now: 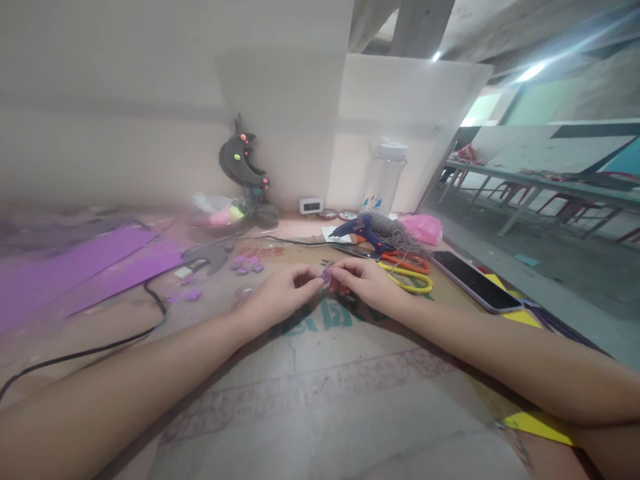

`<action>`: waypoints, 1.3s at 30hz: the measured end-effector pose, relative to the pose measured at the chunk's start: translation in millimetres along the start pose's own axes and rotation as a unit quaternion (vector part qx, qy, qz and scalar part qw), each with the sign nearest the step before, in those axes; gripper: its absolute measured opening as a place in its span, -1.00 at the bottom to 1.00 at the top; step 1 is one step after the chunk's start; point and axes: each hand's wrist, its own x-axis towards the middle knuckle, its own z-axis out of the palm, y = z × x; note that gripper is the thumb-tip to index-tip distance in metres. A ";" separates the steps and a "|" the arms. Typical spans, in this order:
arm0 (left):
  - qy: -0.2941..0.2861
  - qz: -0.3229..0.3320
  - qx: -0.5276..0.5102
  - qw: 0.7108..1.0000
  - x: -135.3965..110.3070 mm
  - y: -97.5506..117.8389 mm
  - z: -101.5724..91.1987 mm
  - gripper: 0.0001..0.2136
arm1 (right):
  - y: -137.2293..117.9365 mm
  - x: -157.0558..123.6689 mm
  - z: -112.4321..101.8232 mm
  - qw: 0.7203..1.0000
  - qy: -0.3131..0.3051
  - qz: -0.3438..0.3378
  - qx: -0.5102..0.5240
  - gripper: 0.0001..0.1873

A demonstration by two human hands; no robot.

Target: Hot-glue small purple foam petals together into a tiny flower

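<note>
Between my two hands, over the middle of the table, is a small purple foam flower (327, 276). My left hand (293, 288) pinches it from the left between thumb and fingertips. From the right, my right hand (361, 281) pinches the same piece, its fingertips almost meeting the left ones. The fingers hide much of the flower. Several loose purple flower pieces (247, 264) lie beyond my left hand, and others (192, 294) rest farther left. Just beyond my right hand are yellow-handled scissors (413, 283) and orange-handled scissors (410, 261).
A blue glue gun (363, 232) lies by grey yarn (393, 233) at the back. A phone (477, 283) lies to the right. Purple sheets (115, 263) and a black cable (100, 348) occupy the left. A clear bottle (384, 180), small clock (311, 205) and black crescent stand (240, 163) stand behind.
</note>
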 end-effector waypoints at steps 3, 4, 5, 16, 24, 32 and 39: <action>-0.002 -0.001 0.007 1.000 -0.4 -1.0 0.8 -0.76 | -1.4 -1.2 -0.2 1.000 -0.006 -0.008 0.001 -0.71; -0.002 0.000 0.007 1.000 -0.5 -1.1 0.9 -0.76 | -1.7 -1.5 0.0 1.000 -0.006 -0.009 0.003 -0.70; -0.002 0.002 0.009 1.000 -0.4 -1.3 1.0 -0.76 | -2.1 -1.8 0.3 1.000 -0.005 -0.008 0.005 -0.70; -0.012 0.009 -0.025 1.000 1.0 -5.5 0.8 -0.76 | -3.3 -3.2 4.0 0.997 0.031 -0.019 -0.073 -0.75; 0.000 0.009 0.025 1.000 -0.6 -0.8 0.3 -0.77 | -7.4 -5.0 4.9 0.995 0.023 -0.027 -0.098 -0.77; -0.011 0.010 0.025 1.000 -1.4 0.8 -1.5 -0.79 | -7.6 -4.6 5.3 0.993 0.013 -0.029 -0.110 -0.78; -0.013 0.014 0.029 0.999 -1.9 -1.9 -0.7 -0.78 | -7.4 -4.0 5.0 0.994 0.002 -0.025 -0.103 -0.78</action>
